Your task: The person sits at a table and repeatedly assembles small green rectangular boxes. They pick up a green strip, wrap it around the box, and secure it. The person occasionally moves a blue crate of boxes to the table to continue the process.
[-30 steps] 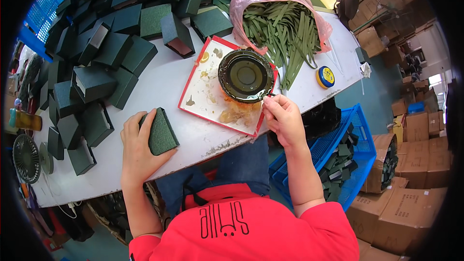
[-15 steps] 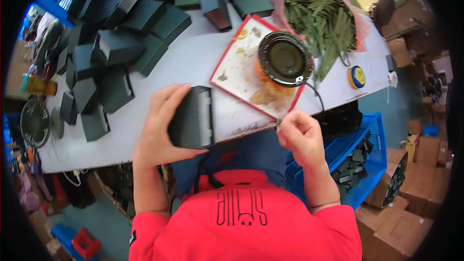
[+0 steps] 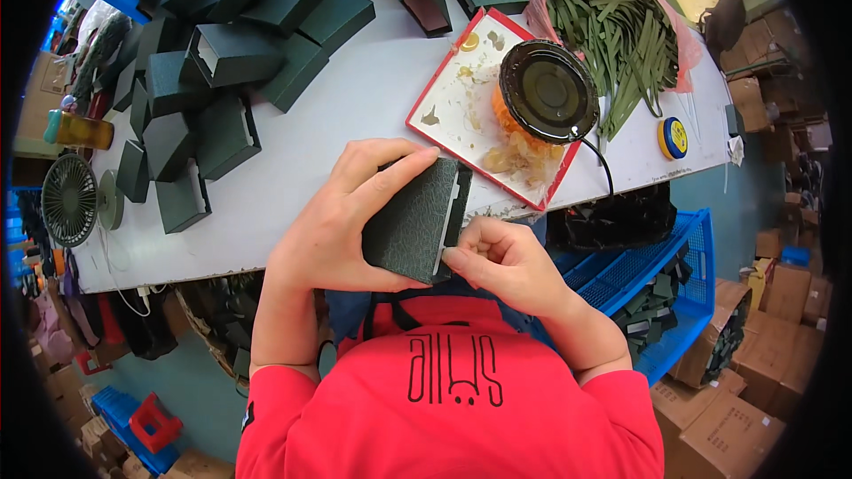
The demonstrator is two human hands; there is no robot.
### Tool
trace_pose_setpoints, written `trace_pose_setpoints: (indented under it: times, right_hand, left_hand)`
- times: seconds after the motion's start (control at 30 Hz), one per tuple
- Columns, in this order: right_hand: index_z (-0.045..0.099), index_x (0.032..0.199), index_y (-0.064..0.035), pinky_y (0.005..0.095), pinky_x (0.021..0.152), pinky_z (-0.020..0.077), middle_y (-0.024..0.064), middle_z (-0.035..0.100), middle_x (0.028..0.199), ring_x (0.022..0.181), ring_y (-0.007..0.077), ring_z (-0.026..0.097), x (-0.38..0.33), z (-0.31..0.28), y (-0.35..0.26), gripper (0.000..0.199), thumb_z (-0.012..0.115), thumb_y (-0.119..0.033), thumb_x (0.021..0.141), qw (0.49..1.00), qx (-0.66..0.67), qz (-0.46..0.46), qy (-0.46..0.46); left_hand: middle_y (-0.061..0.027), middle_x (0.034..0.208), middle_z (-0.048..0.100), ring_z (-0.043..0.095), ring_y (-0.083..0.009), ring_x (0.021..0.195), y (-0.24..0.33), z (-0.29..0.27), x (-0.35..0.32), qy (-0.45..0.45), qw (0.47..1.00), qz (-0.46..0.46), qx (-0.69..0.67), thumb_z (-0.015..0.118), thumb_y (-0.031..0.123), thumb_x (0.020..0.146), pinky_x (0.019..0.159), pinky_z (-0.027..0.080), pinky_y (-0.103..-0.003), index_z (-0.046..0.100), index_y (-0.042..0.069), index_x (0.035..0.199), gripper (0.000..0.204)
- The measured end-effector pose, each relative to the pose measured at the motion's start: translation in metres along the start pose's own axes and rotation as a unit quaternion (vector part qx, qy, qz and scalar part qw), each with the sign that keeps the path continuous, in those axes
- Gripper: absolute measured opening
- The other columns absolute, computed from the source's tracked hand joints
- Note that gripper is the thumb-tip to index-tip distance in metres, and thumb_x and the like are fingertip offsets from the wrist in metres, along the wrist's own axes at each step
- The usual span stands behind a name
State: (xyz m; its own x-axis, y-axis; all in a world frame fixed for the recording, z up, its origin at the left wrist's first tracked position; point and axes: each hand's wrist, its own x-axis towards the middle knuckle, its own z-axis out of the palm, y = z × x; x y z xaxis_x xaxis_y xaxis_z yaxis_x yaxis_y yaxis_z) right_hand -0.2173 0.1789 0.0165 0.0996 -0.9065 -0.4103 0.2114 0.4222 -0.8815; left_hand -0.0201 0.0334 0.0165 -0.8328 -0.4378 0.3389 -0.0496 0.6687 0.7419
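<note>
My left hand [image 3: 333, 226] is wrapped round a dark green textured box [image 3: 406, 229], thumb along the near side and fingers over the far side. The box is held tilted at the table's front edge, with a pale strip along its right side. At that right side, the fingers of my right hand [image 3: 510, 266] are pinched together against the box's edge. Whatever lies between those fingertips is hidden. Just beyond my hands, a round pot of dark liquid [image 3: 548, 89] with an orange body stands on a red-rimmed white board [image 3: 435, 98] smeared with amber residue.
Several dark green boxes [image 3: 226, 137] are piled at the left and back. A pink bag [image 3: 688, 49] of green ribbon strips [image 3: 612, 44] lies at the back right, near a blue-and-yellow round tin [image 3: 673, 138]. A small fan [image 3: 71, 200] stands far left; a blue crate [image 3: 701, 284] sits lower right.
My right hand has moved left from the board's near corner to the box, its fingers now against the box's edge. My left hand has shifted the box rightward and turned it.
</note>
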Motion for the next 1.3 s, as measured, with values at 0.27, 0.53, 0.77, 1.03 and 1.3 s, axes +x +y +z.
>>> trace_pose_setpoints:
  times: [0.27,0.53,0.77,1.03,1.3]
  right_hand:
    - [0.060,0.084,-0.0013,0.0235,0.056,0.0382,-0.0036,0.053,0.068,0.064,0.0028,0.046,0.004,-0.003,0.010,0.024,0.068,-0.020,0.097,0.998,-0.068,-0.005,0.001]
    - [0.060,0.077,0.0006,0.0264,0.055,0.0454,0.0041,0.063,0.065,0.060,0.0076,0.057,0.009,-0.006,0.009,0.028,0.064,-0.020,0.096,0.987,-0.136,0.078,-0.027]
    - [0.066,0.089,0.0019,0.0306,0.066,0.0520,0.0138,0.070,0.083,0.074,0.0217,0.069,0.008,-0.008,0.011,0.019,0.065,-0.016,0.094,0.966,-0.203,-0.125,0.101]
    - [0.072,0.089,-0.0009,0.0286,0.057,0.0499,0.0090,0.069,0.078,0.062,0.0157,0.066,-0.026,-0.006,0.026,0.023,0.056,-0.013,0.101,0.987,-0.123,-0.028,-0.104]
    - [0.050,0.143,-0.0013,0.0235,0.064,0.0568,0.0194,0.065,0.131,0.077,0.0164,0.070,-0.020,-0.019,0.068,0.044,0.058,-0.019,0.104,0.912,0.367,-0.126,0.134]
  left_hand:
    - [-0.0155,0.132,0.056,0.053,-0.0362,0.120,0.001,0.002,0.002,-0.003,1.000,0.018,0.018,0.091,0.023,0.054,0.102,0.044,-0.046,0.056,0.003,0.137,0.093]
    - [-0.0168,0.129,0.057,0.055,-0.0363,0.117,0.006,0.009,0.001,-0.041,0.997,0.027,0.061,0.091,0.020,0.056,0.101,0.044,-0.045,0.060,0.000,0.130,0.083]
    - [-0.0142,0.132,0.055,0.053,-0.0357,0.122,-0.001,0.008,-0.008,0.013,0.999,-0.016,0.044,0.091,0.022,0.055,0.104,0.041,-0.046,0.058,0.005,0.134,0.087]
    - [-0.0152,0.134,0.054,0.052,-0.0362,0.123,-0.003,0.014,-0.005,0.052,0.998,0.000,0.034,0.092,0.020,0.053,0.105,0.042,-0.046,0.053,0.002,0.138,0.096]
    - [-0.0193,0.137,0.052,0.050,-0.0407,0.125,-0.002,0.017,-0.015,0.022,0.999,-0.021,0.009,0.092,0.021,0.053,0.106,0.042,-0.048,0.049,0.001,0.142,0.101]
